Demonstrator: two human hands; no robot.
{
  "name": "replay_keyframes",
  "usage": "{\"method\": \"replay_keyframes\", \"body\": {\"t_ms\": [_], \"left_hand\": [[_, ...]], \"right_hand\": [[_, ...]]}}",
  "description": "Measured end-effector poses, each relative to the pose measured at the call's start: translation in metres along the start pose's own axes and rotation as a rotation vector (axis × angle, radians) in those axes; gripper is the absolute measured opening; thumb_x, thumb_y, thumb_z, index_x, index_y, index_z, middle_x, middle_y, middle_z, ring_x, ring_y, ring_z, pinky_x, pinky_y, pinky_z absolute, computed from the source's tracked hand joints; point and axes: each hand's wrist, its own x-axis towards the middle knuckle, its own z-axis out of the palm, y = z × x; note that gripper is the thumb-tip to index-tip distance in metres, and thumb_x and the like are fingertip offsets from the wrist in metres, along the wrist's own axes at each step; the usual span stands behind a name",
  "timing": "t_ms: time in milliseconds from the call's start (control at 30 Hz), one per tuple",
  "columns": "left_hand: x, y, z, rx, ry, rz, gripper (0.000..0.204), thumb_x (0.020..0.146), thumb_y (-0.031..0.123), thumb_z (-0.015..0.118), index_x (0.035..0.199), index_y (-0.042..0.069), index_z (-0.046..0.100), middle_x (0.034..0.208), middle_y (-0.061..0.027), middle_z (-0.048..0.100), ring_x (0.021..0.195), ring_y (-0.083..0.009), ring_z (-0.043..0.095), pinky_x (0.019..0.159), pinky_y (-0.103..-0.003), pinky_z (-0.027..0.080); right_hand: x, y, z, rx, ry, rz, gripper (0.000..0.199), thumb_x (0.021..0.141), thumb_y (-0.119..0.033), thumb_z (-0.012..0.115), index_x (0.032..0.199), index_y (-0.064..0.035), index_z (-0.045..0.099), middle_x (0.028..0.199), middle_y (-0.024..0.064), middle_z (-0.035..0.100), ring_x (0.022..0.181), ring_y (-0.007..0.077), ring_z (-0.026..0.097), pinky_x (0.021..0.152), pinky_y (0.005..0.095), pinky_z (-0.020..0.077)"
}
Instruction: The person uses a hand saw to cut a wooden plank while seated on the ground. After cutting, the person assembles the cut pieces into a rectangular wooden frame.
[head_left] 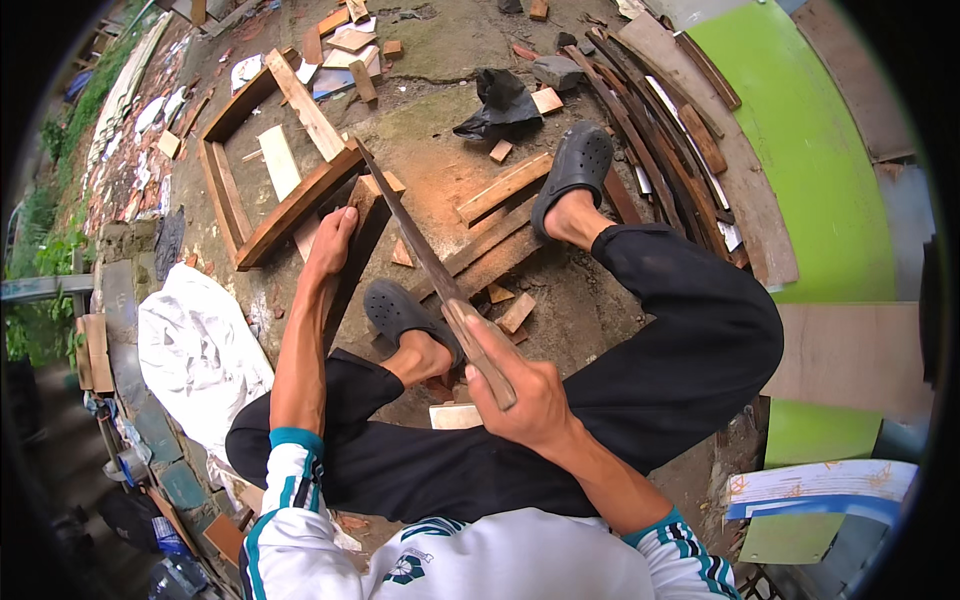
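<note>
Frame (pixel 300 208) on the ground (pixel 585 320), forward-left; beam (pixel 361 248) beside its right corner, long axis pointing forward; tool (pixel 440 283) slanting forward-left toward the beam's far end. Right hand (pixel 525 400) clamped on tool; left hand (pixel 330 240) apart, nearer the beam, touching it, fingers hidden.

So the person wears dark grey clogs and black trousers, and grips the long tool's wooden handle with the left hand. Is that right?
Not quite: the head view shows the right hand gripping the wooden handle of the long tool, not the left hand. The dark grey clogs and black trousers are as you said.
</note>
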Motion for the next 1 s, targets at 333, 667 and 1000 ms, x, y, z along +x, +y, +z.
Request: {"method": "replay_keyframes", "body": {"t_ms": [333,667,1000], "left_hand": [[-0.036,0.049,-0.004,0.016,0.016,0.037,0.066,0.102,0.057,0.039,0.097,-0.005,0.058,0.081,-0.0065,0.058,0.08,-0.0155,0.05,0.075,-0.034,0.042],[-0.071,0.144,-0.004,0.09,0.182,0.162,0.061,0.103,0.05,0.04,0.108,-0.005,0.065,0.089,-0.0102,0.069,0.079,-0.0164,0.061,0.076,-0.033,0.05],[-0.068,0.164,0.032,0.276,0.204,0.394,0.067,0.088,0.057,0.061,0.116,-0.004,0.065,0.096,-0.0252,0.069,0.089,-0.0404,0.068,0.08,-0.042,0.051]], "right_hand": [[0.062,0.05,-0.025,-0.135,0.134,0.206,0.048,0.091,-0.024,0.063,0.133,-0.0012,0.061,0.084,0.031,0.068,0.076,0.0425,0.071,0.073,0.0444,0.055],[0.061,0.034,-0.122,-0.262,0.161,0.27,0.047,0.091,-0.026,0.065,0.13,0.0,0.063,0.116,0.0248,0.07,0.112,0.0348,0.067,0.098,0.0371,0.0494],[0.1,0.067,-0.167,-0.513,0.06,0.373,0.049,0.09,-0.032,0.065,0.129,-0.0019,0.064,0.118,0.0263,0.068,0.11,0.0407,0.066,0.095,0.0429,0.0507]]}}
